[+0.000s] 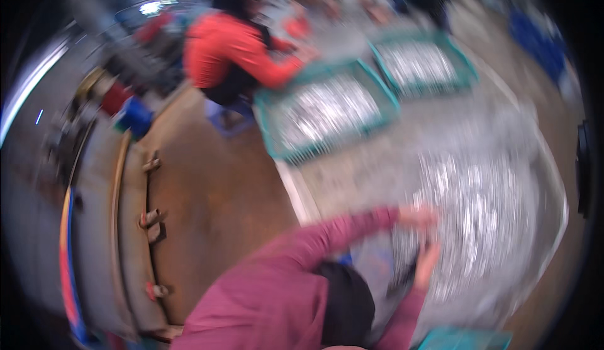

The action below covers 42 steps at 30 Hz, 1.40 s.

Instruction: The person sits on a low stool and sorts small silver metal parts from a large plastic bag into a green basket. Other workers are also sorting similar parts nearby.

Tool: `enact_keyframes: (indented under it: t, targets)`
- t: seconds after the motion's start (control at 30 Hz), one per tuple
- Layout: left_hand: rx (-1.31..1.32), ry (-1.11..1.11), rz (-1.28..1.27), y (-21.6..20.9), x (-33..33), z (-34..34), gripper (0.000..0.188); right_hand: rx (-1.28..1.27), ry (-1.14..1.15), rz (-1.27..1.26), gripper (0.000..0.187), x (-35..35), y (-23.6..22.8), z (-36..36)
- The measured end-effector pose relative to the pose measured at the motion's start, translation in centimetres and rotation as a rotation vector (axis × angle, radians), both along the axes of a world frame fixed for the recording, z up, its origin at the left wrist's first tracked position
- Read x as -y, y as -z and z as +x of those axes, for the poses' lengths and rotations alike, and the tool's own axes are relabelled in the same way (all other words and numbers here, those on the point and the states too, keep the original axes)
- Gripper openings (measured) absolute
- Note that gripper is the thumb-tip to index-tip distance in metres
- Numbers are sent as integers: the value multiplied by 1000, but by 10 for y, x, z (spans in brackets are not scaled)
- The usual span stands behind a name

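Note:
My left hand (418, 216) reaches in from a maroon sleeve over the near-left edge of a wide spread of thin silvery pieces (472, 218). Motion blur hides what the pieces are. My right hand (428, 261) is just below it, close to the left one, at the edge of the same spread. The fingers of both hands are smeared, so whether they hold anything does not show. The silvery pieces lie loose on a pale grey work surface (358, 174).
Two green trays (270, 127) (472, 76) of silvery pieces stand farther back. A person in an orange-red jacket (220, 48) sits beside the left tray, with others at the far side. Another green container (465, 340) shows at the bottom edge. Brown flooring (207, 205) lies left.

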State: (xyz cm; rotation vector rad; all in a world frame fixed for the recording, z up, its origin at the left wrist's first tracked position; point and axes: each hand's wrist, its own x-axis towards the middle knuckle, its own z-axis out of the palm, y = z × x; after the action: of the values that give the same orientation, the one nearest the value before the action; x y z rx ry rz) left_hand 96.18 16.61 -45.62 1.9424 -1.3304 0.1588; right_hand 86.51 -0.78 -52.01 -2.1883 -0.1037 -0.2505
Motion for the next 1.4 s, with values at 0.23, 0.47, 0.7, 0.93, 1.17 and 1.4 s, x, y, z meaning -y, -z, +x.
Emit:
enact_keyframes:
  t: [0.23,0.47,0.7,0.93,1.17,1.4]
  targets:
    - [-939,-500,277,-11,-29,5,42,-238,-50,147,28,33,-19,4]
    - [-446,-413,905,11,11,-45,44,-432,259,160,40,42,-53,-4]
    - [-624,-396,457,-3,2,-22,31,-236,-96,-153,24,11,-36,-33]
    - [-1411,-48,-76,-37,-6,-16,26,-545,124,991,17,37,-54,-20]
    - [-1861,34,-447,-32,-5,-16,29,-462,181,1484,30,59,-57,-14]
    - [-1705,-293,-144,-27,3,-24,27,-603,442,1734,39,64,-31,-16]
